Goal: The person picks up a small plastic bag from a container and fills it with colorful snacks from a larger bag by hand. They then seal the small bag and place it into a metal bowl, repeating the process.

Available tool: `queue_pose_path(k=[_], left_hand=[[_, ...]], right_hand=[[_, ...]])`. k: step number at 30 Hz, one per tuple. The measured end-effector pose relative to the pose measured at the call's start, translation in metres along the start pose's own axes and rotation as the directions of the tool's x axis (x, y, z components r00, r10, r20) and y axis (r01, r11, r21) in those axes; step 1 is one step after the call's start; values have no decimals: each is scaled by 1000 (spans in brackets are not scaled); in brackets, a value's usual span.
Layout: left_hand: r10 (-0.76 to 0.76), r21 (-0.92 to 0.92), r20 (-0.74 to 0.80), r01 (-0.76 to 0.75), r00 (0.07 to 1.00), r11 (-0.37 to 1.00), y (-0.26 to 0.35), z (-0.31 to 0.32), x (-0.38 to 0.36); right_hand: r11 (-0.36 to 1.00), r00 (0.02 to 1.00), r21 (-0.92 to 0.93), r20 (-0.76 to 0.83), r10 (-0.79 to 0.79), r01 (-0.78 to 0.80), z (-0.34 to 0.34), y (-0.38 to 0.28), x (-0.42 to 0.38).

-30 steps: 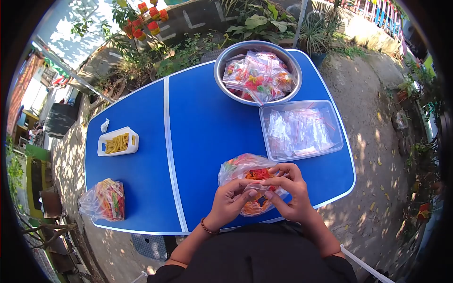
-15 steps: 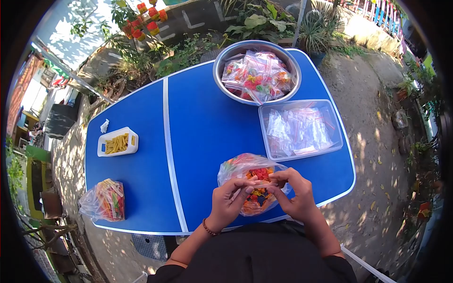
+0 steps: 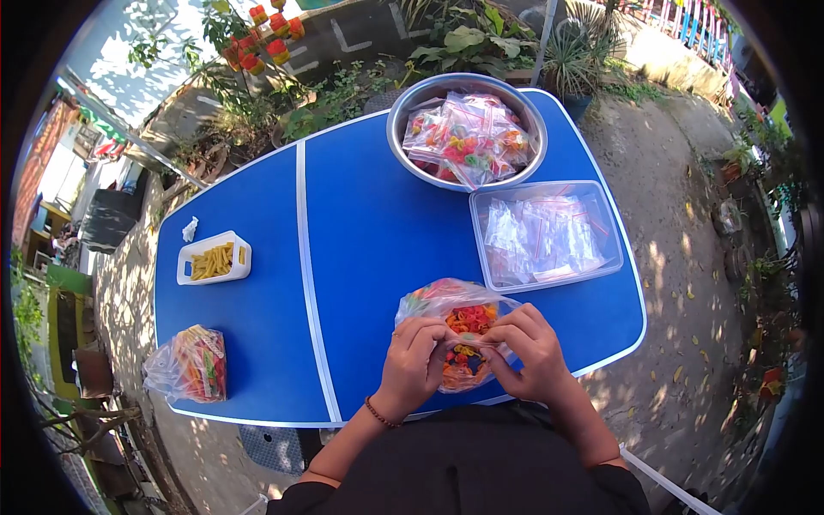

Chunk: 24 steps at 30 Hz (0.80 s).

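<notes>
My left hand (image 3: 412, 362) and my right hand (image 3: 530, 354) face each other over the near part of the table. Thumbs and fingertips of both hands pinch a small clear plastic bag (image 3: 469, 341), stretched level between them and partly covered by the fingers. Just below lies a larger clear plastic bag (image 3: 419, 300), its mouth open upward. Inside it are many small red, orange and yellow pieces (image 3: 472, 320); their exact kind is too small to tell.
A steel basin (image 3: 396, 142) of filled sachets stands at the back of the blue table (image 3: 369, 232). Beside it a clear tub (image 3: 616, 249) holds flat empty sachets. Leftward are a white basket (image 3: 186, 273) of yellow sticks, crumpled white paper (image 3: 190, 228) and a bag (image 3: 202, 365) of colourful pieces.
Both hands have curled their fingers inward and now pinch the small bag's edge more tightly, knuckles raised. The other things on the table have stayed in place.
</notes>
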<state>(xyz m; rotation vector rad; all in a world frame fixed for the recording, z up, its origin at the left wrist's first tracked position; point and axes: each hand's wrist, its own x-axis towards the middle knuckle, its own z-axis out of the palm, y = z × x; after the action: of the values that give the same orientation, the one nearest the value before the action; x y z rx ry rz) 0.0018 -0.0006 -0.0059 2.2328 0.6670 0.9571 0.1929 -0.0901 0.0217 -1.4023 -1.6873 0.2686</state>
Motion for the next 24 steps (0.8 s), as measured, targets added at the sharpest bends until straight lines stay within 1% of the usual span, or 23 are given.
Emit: queue_pose_path(k=[2, 5, 8, 11, 14, 17, 20, 23, 24], left_hand=[[28, 5, 23, -28, 999, 1000, 0, 0, 1], [35, -39, 55, -33, 998, 999, 1, 1, 1], [60, -23, 106, -58, 993, 998, 6, -3, 5], [56, -61, 114, -49, 992, 997, 3, 5, 3], [28, -78, 103, -20, 994, 997, -1, 6, 1], [50, -60, 91, -45, 995, 997, 1, 5, 0], [21, -92, 85, -13, 996, 996, 9, -1, 6], [9, -116, 67, -1, 998, 993, 0, 2, 2], [15, -121, 53, -8, 998, 993, 0, 1, 2]], right_hand=[[1000, 1000, -8, 24, -8, 8, 4, 0, -1], [1000, 1000, 1, 18, 24, -24, 7, 3, -4], [1000, 1000, -16, 26, -13, 13, 5, 5, -5], [999, 999, -43, 48, -25, 27, 8, 0, -3], [998, 999, -56, 38, -27, 29, 11, 0, -2], [992, 998, -123, 62, -16, 23, 9, 1, -4], [992, 998, -111, 27, -48, 51, 7, 0, -3], [991, 998, -122, 29, -50, 53, 4, -1, -3], [995, 999, -89, 3, -35, 35, 4, -3, -1]])
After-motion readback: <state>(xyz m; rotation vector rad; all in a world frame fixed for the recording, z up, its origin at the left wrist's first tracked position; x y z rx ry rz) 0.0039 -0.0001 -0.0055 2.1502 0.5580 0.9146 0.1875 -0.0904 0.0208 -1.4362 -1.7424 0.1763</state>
